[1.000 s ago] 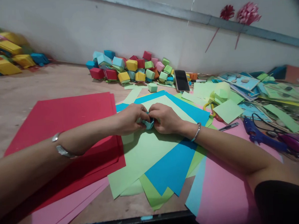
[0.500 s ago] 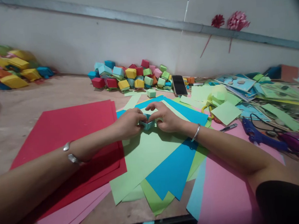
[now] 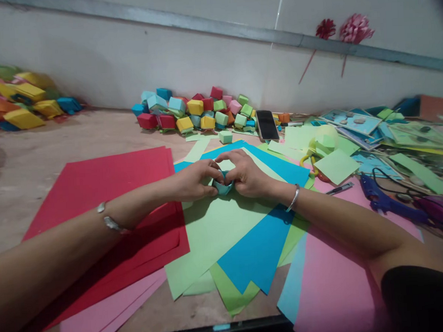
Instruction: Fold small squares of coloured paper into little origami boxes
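Note:
A small light-blue folded paper box (image 3: 223, 187) is held just above the fanned sheets, its open side up. My left hand (image 3: 197, 181) grips its left side, with fingertips reaching inside. On the right side my right hand (image 3: 248, 175) pinches the box wall, its thumb and finger curled over the rim. Beneath both hands lies a pale green sheet (image 3: 225, 230), on top of a bright blue sheet (image 3: 249, 263).
Red sheets (image 3: 107, 192) lie at the left, pink sheets (image 3: 335, 279) at the right. Behind are a pile of coloured paper boxes (image 3: 195, 107) and a phone (image 3: 267, 125). A cutter (image 3: 339, 188) and a blue glue gun (image 3: 390, 201) lie at the right.
The box has shifted slightly right relative to the sheets and turned a little. My left hand has moved right, its fingers now further over the opening. My right hand's fingers have closed in.

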The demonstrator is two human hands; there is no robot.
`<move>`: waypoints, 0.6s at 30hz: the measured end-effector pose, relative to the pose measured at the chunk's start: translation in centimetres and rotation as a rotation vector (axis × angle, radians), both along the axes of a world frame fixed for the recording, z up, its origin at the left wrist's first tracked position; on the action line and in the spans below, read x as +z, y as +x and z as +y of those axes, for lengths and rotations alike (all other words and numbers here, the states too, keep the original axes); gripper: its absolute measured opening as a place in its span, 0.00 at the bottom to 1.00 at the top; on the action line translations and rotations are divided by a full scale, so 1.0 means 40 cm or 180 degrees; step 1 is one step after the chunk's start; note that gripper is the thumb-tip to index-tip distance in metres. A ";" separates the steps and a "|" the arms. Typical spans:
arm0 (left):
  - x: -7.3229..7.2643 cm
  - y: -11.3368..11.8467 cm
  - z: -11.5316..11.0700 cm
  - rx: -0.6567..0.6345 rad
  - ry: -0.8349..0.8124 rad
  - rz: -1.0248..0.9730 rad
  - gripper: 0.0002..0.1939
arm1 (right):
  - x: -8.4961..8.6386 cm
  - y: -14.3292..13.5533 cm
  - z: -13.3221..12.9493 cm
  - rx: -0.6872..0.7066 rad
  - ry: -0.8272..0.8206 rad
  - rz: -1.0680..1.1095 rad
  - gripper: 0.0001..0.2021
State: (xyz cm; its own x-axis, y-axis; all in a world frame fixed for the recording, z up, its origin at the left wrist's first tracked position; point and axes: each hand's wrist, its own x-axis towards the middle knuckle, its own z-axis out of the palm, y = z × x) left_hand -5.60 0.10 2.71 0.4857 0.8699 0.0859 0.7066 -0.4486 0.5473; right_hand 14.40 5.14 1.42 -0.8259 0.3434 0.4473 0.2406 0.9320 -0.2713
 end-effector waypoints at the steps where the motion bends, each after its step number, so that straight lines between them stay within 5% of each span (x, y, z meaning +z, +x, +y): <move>1: 0.003 -0.003 0.002 -0.0074 -0.0098 -0.0076 0.11 | -0.002 0.000 0.000 0.0027 0.0015 0.0008 0.15; 11: 0.029 -0.033 0.013 -0.0117 -0.0920 -0.0520 0.15 | 0.005 0.020 0.010 0.0538 -0.0560 -0.0165 0.06; 18: 0.021 -0.043 0.024 -0.0290 -0.1169 -0.0579 0.15 | 0.011 0.004 0.007 0.0474 -0.0015 -0.0317 0.03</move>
State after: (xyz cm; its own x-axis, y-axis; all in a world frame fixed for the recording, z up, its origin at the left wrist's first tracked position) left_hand -7.33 1.05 3.55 0.5675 0.8130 -0.1303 0.5501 -0.2566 0.7947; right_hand 14.56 5.42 1.86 -0.9079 0.2157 0.3593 0.1258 0.9581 -0.2574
